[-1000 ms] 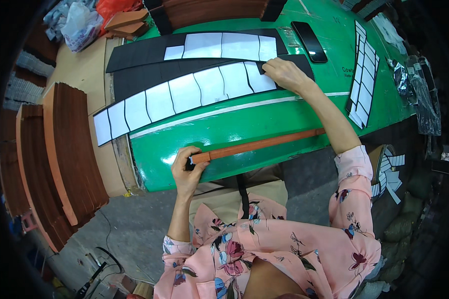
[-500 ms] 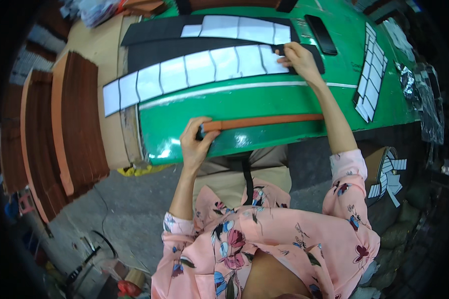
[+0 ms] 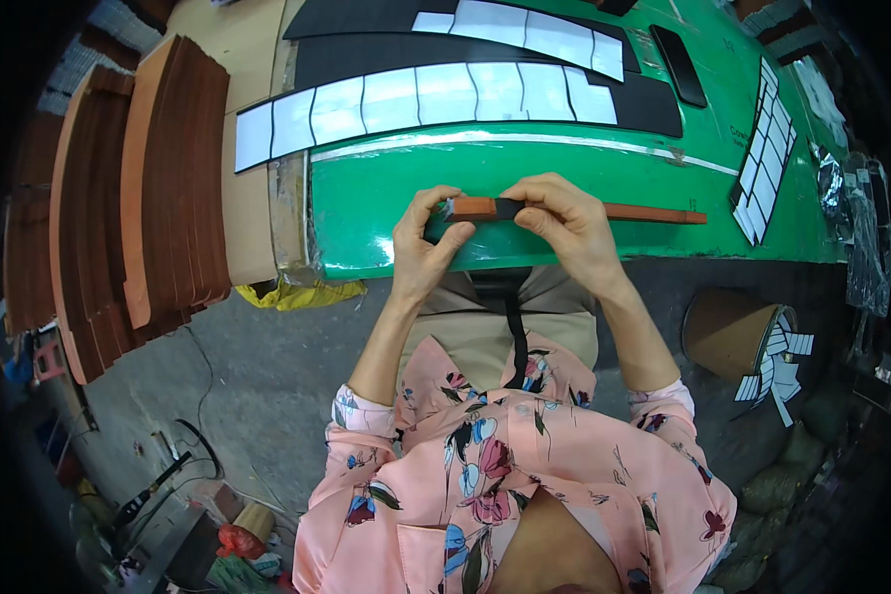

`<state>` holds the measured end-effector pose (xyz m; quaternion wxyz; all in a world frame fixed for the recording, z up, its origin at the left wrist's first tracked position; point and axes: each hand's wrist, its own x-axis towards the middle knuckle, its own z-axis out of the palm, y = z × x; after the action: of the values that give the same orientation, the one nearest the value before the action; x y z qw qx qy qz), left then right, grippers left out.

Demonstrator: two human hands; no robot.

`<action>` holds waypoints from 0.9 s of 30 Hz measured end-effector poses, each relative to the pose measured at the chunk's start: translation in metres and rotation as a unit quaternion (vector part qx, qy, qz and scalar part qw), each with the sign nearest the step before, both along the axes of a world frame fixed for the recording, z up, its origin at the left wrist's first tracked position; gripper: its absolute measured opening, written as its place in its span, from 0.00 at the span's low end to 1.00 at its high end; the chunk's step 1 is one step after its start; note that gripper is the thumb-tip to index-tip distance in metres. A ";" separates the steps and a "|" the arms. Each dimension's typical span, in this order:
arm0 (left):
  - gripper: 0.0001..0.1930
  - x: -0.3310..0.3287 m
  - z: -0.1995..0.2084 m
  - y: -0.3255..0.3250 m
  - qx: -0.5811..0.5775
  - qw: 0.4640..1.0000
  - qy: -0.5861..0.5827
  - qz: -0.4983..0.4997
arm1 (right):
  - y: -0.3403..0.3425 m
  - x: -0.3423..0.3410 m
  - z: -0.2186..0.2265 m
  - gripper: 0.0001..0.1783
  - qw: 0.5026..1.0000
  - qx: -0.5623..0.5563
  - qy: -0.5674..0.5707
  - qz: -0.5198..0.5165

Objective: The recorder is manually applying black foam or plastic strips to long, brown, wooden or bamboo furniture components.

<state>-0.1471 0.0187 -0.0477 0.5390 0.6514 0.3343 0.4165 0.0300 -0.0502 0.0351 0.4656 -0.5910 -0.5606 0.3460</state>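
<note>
A narrow orange-brown strip (image 3: 653, 214) lies lengthwise near the front edge of the green tabletop. My left hand (image 3: 429, 243) is closed around its left end, thumb on the near side and fingers on the far side. My right hand (image 3: 569, 226) pinches a small black piece (image 3: 509, 208) against the strip, just right of the left hand. Its fingers partly hide the strip's middle. Beyond the hands lies a long white-faced band (image 3: 426, 96) divided by dark lines, on black sheet material (image 3: 366, 57). A shorter white-faced band (image 3: 540, 32) lies farther back.
Stacked brown curved pieces (image 3: 178, 178) stand on the cardboard-covered left side. A black phone (image 3: 677, 65) and a white segmented sheet (image 3: 763, 153) lie at right. Below the table's right side, a bin (image 3: 728, 332) holds white scraps. Clear plastic (image 3: 864, 228) hangs at the right edge.
My right hand has come from the right end of the long white-faced band down to the strip, bringing a small black piece. My left hand still grips the strip's left end. The view has shifted.
</note>
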 end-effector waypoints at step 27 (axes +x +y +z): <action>0.13 0.004 -0.001 0.002 0.022 0.996 -0.077 0.031 | 0.015 -0.043 -0.014 0.14 0.936 0.108 -0.318 -0.104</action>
<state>-0.1435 0.0210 -0.0484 0.5353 0.6183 0.3027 0.4894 -0.0126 -0.0356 0.0209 0.3572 -0.6714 -0.6488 0.0265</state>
